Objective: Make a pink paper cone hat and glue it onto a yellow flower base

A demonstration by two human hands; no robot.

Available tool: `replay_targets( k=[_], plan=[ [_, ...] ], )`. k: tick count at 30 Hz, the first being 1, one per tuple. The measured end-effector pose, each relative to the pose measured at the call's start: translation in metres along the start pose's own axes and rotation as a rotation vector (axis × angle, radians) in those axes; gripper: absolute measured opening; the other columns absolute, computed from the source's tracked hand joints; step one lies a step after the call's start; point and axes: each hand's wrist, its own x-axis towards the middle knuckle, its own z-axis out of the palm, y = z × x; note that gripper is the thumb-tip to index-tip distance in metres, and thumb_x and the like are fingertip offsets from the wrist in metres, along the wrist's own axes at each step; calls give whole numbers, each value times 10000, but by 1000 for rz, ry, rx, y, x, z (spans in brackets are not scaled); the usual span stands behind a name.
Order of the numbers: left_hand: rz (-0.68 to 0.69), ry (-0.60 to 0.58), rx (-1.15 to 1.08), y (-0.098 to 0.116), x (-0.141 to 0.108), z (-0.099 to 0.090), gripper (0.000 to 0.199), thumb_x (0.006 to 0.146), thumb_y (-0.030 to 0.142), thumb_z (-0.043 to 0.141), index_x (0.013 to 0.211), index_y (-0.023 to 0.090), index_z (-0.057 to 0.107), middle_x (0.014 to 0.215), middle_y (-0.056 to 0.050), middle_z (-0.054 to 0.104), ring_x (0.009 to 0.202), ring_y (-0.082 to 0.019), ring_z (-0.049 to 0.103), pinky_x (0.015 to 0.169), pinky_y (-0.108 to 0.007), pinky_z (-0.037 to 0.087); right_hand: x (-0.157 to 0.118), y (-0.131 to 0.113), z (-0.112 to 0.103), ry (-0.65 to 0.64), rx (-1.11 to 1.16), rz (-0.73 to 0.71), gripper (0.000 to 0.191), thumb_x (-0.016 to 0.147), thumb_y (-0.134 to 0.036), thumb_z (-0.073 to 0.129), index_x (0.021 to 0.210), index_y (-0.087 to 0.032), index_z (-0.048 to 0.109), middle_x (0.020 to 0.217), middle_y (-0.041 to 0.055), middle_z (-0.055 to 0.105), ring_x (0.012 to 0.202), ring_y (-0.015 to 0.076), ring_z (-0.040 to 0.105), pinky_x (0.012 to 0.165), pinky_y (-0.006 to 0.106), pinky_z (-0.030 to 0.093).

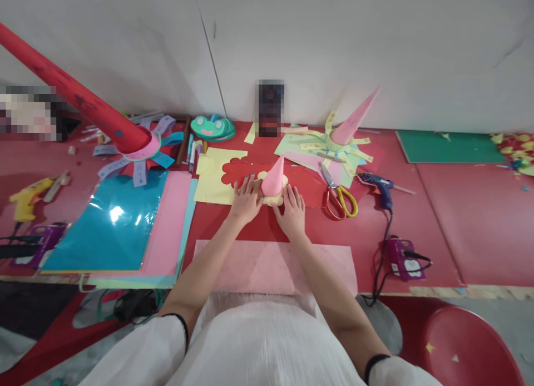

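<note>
A small pink paper cone stands upright on a pale yellow scalloped paper piece, over red paper in the middle of the table. My left hand lies at the cone's left side, fingers stretched forward over the paper's edge. On the other side rests my right hand, its fingers extended and lying flat against the yellow piece. Neither hand is wrapped around anything. Scissors with red and yellow handles lie just right of my right hand.
A blue glue gun is wired to a purple box at right. Another pink cone with yellow strips stands behind. Left are a tall red cone, a blue sheet and a yellow glue gun.
</note>
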Motion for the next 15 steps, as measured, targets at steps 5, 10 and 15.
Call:
replay_targets(
  k=[5,10,15],
  plan=[
    [7,-17,9,0,1,0,548,950,350,293,1462,157,287,1557,-126,234,1444,-315,169,1152,-584,120,1,0,-1,-5,0,10,578,931,-437,397,1428,-143,373,1465,141,417,1404,267,297,1131,497,257],
    [9,-31,24,0,1,2,555,958,365,266,1473,157,274,1562,-129,216,1443,-310,179,1157,-563,124,0,-1,-2,-27,2,35,519,969,-385,289,1418,-149,396,1460,123,430,1401,247,307,1128,484,264],
    [3,-37,26,0,1,3,552,963,369,256,1479,173,262,1564,-119,216,1444,-300,180,1162,-550,118,9,1,-5,2,-16,66,497,982,-295,227,1450,-170,338,1476,116,410,1394,220,318,1101,455,310]
  ],
)
